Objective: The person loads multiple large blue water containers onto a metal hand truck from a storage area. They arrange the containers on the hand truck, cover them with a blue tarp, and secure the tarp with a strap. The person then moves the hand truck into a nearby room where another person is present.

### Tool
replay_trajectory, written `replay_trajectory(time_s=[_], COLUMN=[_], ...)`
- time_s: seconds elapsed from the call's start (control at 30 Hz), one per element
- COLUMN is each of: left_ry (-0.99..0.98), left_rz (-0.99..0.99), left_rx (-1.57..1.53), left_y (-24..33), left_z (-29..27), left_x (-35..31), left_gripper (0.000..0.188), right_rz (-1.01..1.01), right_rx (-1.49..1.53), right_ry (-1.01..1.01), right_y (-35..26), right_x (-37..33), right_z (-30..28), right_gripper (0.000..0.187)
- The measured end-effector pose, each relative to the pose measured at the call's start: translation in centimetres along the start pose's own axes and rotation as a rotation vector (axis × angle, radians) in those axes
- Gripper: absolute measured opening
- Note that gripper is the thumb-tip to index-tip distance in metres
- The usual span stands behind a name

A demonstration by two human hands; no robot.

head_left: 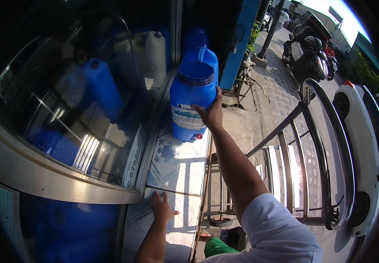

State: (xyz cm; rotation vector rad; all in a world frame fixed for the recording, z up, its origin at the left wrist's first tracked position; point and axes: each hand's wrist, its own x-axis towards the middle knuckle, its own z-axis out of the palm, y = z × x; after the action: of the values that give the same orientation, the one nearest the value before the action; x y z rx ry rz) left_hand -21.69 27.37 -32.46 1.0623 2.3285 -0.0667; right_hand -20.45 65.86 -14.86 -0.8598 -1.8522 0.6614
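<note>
A blue water container (181,96) with a round ribbed mouth, a label on its front and a red cap low down stands upright on the white tiled ledge (178,164). My right hand (211,113) is closed on its right side, thumb over the label's edge and fingers along the side. Behind the container's mouth shows a blue handle (201,54). Nearer to me, my left hand (163,206) rests on the tiles with its fingers spread, holding nothing.
A glass display window (88,109) with a metal frame borders the ledge on the left; blue jugs show in the glass. To the right stands a metal-railed cart (292,162). Beyond it are a white car (359,131) and parked motorcycles (305,57). A blue door edge (238,48) rises behind.
</note>
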Motion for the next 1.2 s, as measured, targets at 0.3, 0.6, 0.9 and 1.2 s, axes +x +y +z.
replay_trajectory(time_s=[0.3, 0.6, 0.9, 1.2], left_ry=[-0.04, -0.063, -0.108, 0.423], left_rz=[-0.051, -0.041, -0.018, -0.093], left_rx=[0.079, 0.123, 0.049, -0.31], left_y=[1.1, 0.9, -3.4, -1.7], left_z=[-0.9, 0.0, -7.2, -19.0], left_x=[0.8, 0.8, -1.6, -30.3], left_gripper=[0.131, 0.132, 0.09, 0.074], right_rz=[0.113, 0.379, 0.126, 0.044], right_rx=[-0.021, -0.254, -0.079, 0.67], right_ry=[-0.042, -0.268, -0.647, -1.753], right_y=[4.7, 5.5, 7.4, -23.2], right_x=[12.5, 18.5, -6.8, -41.0], right_z=[5.7, 6.9, 8.8, 3.5], right_gripper=[0.118, 0.114, 0.043, 0.044])
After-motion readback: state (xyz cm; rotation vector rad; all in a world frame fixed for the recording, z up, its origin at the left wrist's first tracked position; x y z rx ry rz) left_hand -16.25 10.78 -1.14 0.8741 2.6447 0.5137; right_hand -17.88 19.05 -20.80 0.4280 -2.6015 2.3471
